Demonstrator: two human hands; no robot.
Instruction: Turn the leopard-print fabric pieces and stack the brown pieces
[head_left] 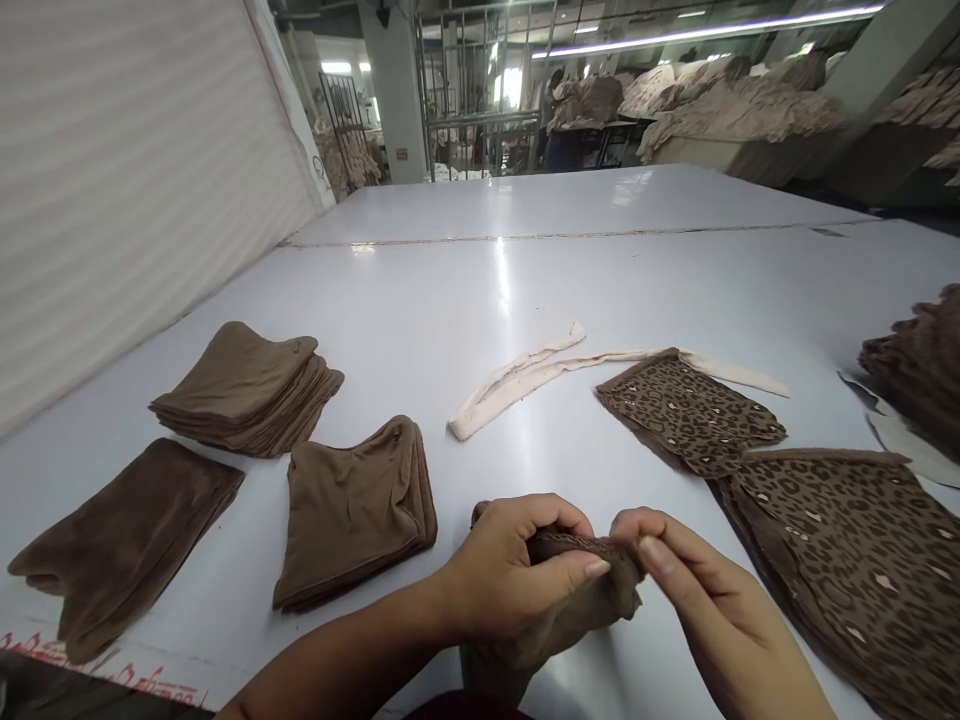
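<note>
A brown fabric piece (pixel 555 620) with a stitched edge is held up over the front of the table. My left hand (pixel 510 570) is closed on it, with the thumb and fingers pinching along the seam. At the right end of that seam, the thumb and forefinger of my right hand (pixel 697 590) pinch the cloth. Much of the piece hangs below and behind my left hand, so its full shape is hidden. Nearest my right hand lies a stack of leopard-print brown pieces (pixel 855 540), overlapped by a smaller leopard-print piece (pixel 690 410).
To the left sit stacks of plain brown pieces: one behind (pixel 240 380), one at the edge (pixel 127 540), one nearer (pixel 352 500). A cream fabric strip (pixel 495 395) lies mid-table. A dark brown pile (pixel 922 360) stands far right. White sheeting (pixel 150 150) rises on the left.
</note>
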